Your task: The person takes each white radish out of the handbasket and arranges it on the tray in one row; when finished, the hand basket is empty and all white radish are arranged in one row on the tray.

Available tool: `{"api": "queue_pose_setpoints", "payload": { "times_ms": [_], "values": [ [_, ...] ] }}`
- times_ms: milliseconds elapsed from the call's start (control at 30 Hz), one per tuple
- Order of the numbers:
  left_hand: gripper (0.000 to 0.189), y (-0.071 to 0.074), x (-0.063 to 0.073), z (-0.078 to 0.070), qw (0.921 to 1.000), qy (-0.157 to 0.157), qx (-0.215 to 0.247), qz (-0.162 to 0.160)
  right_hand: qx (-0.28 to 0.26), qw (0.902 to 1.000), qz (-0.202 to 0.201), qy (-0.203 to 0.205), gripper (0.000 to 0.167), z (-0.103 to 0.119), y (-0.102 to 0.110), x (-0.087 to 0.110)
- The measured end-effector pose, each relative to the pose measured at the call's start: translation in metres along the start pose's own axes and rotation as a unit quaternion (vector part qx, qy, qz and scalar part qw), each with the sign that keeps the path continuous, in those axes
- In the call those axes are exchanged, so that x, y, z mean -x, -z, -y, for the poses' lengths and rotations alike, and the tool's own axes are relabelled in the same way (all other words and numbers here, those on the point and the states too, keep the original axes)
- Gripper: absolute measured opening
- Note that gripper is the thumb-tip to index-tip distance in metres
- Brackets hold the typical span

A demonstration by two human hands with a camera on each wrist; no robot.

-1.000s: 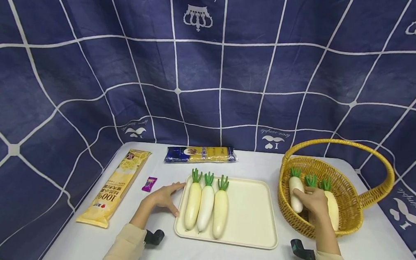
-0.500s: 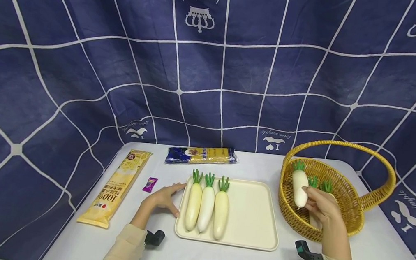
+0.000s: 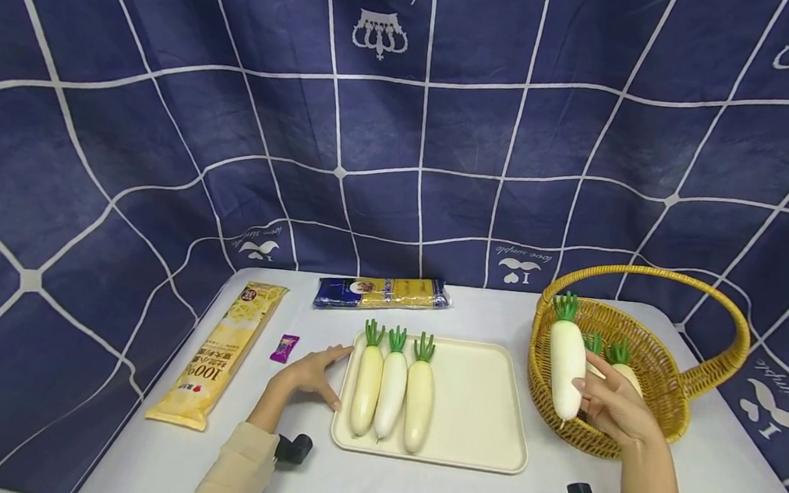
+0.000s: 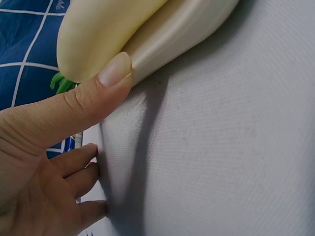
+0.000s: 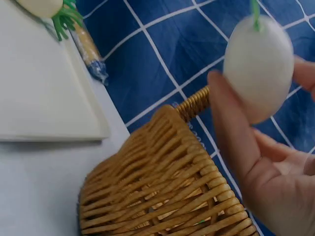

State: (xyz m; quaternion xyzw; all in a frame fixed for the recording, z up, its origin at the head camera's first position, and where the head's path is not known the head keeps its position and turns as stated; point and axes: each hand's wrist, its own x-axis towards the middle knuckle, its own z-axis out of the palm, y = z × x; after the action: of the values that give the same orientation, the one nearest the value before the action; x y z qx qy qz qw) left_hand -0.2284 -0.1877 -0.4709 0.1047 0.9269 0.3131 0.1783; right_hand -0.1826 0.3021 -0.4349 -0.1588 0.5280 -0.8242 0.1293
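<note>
My right hand (image 3: 616,407) pinches a white radish with green leaf stubs (image 3: 565,367) between thumb and fingers, held over the near-left side of the wicker basket (image 3: 665,376). In the right wrist view this radish (image 5: 258,69) shows end-on, above the basket rim (image 5: 206,167). More radishes (image 3: 630,375) lie inside the basket, partly hidden by my hand. My left hand (image 3: 313,372) is spread at the left edge of the cream tray (image 3: 472,402), its thumb (image 4: 115,73) touching the rim. Three radishes, a yellowish one (image 3: 366,391), a white one (image 3: 392,395) and another yellowish one (image 3: 417,405), lie side by side on the tray.
A yellow noodle packet (image 3: 219,356) lies at the left, with a small purple wrapped sweet (image 3: 284,349) beside it. Behind the tray lies a blue and gold pasta packet (image 3: 383,294). The basket's tall handle (image 3: 727,307) arches up at the right. A blue checked curtain (image 3: 461,127) hangs behind.
My right hand has lifted the white radish up from among the others in the basket and drawn it toward me. My left hand has stayed at the tray's edge.
</note>
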Motion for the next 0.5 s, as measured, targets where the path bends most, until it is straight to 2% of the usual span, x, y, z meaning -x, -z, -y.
{"api": "queue_pose_setpoints", "payload": {
  "times_ms": [67, 167, 333, 500],
  "values": [
    [0.107, 0.001, 0.000, -0.001, 1.0000, 0.001, 0.000, 0.000, -0.013, 0.9986, 0.050, 0.014, 0.057, -0.002, -0.002, 0.002],
    [0.106, 0.001, 0.000, -0.001, 1.0000, 0.003, -0.002, 0.001, 0.003, 0.9959, 0.086, 0.027, 0.062, -0.004, -0.004, 0.004],
    [0.107, 0.000, 0.000, 0.000, 1.0000, 0.002, 0.000, 0.000, 0.053, 0.9941, 0.089, 0.033, 0.062, -0.008, -0.009, 0.005],
    [0.107, 0.000, -0.001, 0.001, 1.0000, 0.000, 0.001, -0.001, 0.077, 0.9938, 0.078, 0.021, 0.058, -0.012, -0.015, 0.005]
  ]
}}
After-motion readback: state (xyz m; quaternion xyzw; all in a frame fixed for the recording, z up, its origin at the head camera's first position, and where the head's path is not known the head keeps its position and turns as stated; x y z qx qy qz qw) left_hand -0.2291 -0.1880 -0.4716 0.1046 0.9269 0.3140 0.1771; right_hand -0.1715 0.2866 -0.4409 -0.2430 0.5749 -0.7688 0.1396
